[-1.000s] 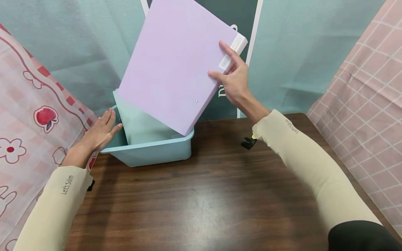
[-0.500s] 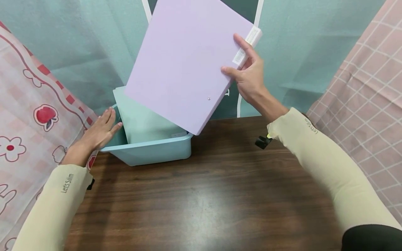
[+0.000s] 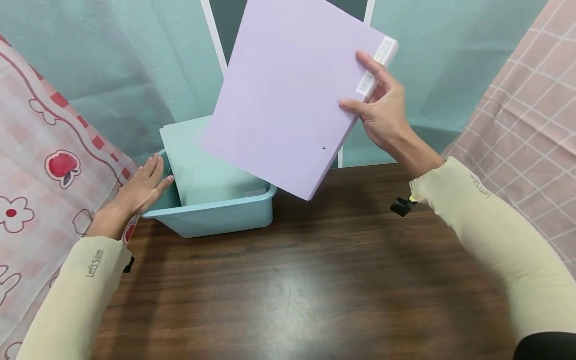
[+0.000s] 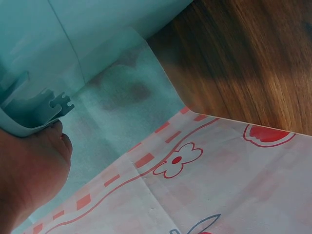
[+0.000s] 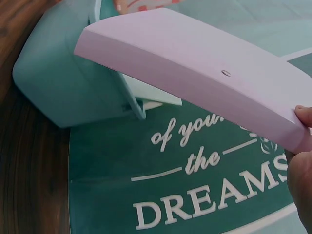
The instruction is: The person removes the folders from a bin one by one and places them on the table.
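Purple binder (image 3: 292, 95) is up in your right hand (image 3: 384, 115), tilted, above and to the right of the blue bin (image 3: 220, 221); your thumb and one finger show on its face near the spine. Your left hand (image 3: 143, 187) touches the bin's left rim, fingers straight, thumb spread, holding nothing. One lower corner of the binder juts past the bin's right rim, over the tabletop (image 3: 288, 280), which stretches in front of the bin and off to its right; the back edge shows on that right side. Printed cloth (image 3: 63, 130) hangs just beside the bin's left end, so there's little room there. You lose the binder's top at the head view's border, and your remaining right fingers behind it. It covers part of the green folder (image 3: 207, 175) leaning in the bin; whether those two touch, you can't tell.
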`<state>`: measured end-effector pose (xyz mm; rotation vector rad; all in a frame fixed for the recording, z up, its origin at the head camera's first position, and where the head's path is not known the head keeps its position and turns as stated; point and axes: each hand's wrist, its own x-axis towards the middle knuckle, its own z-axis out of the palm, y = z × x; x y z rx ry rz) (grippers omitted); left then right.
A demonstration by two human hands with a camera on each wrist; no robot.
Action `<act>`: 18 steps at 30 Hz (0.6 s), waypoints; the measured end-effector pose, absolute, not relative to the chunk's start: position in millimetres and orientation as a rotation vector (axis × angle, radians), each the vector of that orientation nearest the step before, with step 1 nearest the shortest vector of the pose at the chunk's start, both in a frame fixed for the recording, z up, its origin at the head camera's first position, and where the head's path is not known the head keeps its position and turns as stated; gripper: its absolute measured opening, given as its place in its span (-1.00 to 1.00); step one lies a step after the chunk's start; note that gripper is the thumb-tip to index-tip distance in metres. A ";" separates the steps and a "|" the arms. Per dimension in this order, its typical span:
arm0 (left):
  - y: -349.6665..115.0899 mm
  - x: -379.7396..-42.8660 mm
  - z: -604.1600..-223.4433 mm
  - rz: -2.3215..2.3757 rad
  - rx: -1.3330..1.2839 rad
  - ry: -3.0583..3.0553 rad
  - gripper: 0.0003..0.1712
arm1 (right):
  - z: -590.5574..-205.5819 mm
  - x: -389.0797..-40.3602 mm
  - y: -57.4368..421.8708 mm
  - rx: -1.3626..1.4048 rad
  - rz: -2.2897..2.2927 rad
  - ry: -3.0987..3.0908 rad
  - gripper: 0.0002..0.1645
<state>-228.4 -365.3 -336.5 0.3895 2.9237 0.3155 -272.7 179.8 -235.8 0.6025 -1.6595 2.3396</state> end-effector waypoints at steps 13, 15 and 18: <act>-365.3 -227.1 -335.9 0.316 0.375 2.917 -0.02 | -237.9 -264.4 226.7 0.558 2.401 -1.641 0.11; -365.3 -226.7 -335.9 0.321 0.376 2.916 -0.02 | -239.2 -263.7 233.1 0.557 2.402 -1.649 0.11; -365.8 -226.0 -336.2 0.324 0.379 2.915 -0.02 | -241.3 -262.3 242.6 0.546 2.421 -1.642 0.11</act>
